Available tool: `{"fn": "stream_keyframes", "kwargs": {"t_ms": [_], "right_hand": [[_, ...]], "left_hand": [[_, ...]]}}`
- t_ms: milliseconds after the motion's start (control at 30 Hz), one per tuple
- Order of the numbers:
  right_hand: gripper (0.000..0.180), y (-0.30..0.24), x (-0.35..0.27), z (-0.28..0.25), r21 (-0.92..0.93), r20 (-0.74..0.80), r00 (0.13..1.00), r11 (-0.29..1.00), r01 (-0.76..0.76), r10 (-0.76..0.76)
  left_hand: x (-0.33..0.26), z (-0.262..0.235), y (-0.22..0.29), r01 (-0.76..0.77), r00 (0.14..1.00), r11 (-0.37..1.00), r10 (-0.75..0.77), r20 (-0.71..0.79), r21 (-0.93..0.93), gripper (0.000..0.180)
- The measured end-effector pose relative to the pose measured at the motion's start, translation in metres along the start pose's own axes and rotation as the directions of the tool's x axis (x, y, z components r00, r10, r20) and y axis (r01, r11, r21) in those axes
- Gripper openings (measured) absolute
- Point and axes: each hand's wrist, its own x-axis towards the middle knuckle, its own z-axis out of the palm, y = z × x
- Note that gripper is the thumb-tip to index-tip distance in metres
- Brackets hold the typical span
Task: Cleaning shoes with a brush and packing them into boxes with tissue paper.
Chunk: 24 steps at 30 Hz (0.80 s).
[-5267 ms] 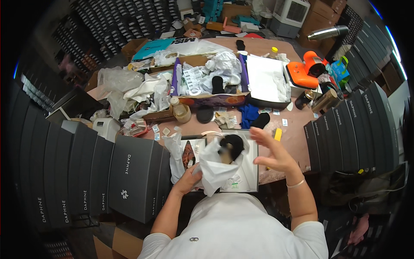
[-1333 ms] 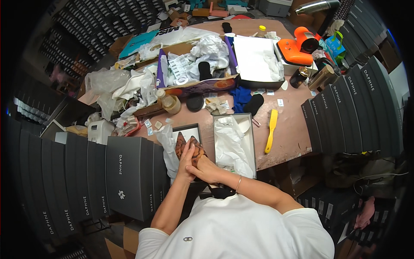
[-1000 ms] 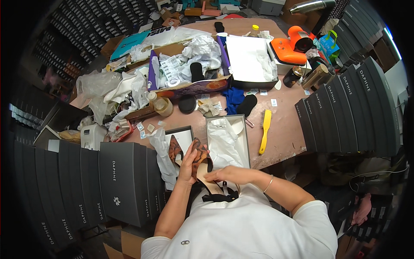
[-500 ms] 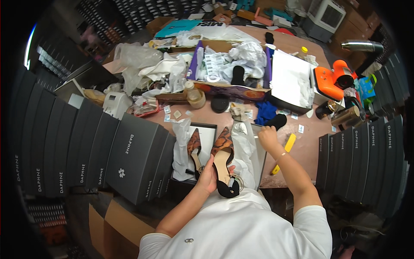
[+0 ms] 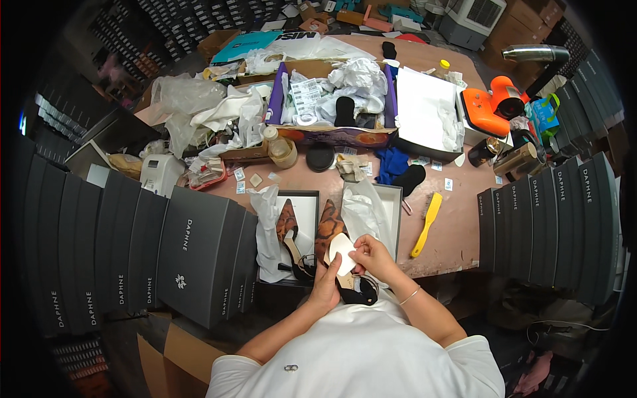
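My left hand grips a brown patterned pointed shoe from below, its black heel strap near my chest. My right hand pinches a small white insole pad against the shoe's inside. The matching second shoe lies in the open shoebox just to the left, on white tissue paper. The box lid with more tissue sits to the right of my hands.
A yellow brush lies right of the lid. Stacks of dark shoeboxes stand at left and at right. Behind are a purple carton of paper and rolls, a bottle, an orange tool and a black round pad.
My right hand came back from the table's right side to the shoe and now holds a white pad against it. The left hand still holds the shoe.
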Motion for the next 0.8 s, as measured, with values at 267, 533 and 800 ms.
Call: {"fn": "stream_keyframes", "kwargs": {"t_ms": [267,533,800], "right_hand": [[0.017,0.014,0.009,0.013,0.400,0.010,0.992,0.909,-0.119,0.126],[0.018,0.000,0.015,0.027,-0.196,-0.038,0.997,0.979,0.063,-0.072],[0.014,-0.033,0.090,-0.048,-0.478,-0.203,0.833,0.794,0.375,-0.515]], "left_hand": [[-0.013,0.005,0.013,-0.043,0.999,0.997,0.042,0.016,0.066,0.055],[-0.008,-0.010,0.008,0.011,0.999,0.999,-0.013,-0.036,-0.045,0.057],[-0.007,-0.028,0.013,0.151,0.968,0.987,-0.160,-0.191,-0.061,0.036]]}}
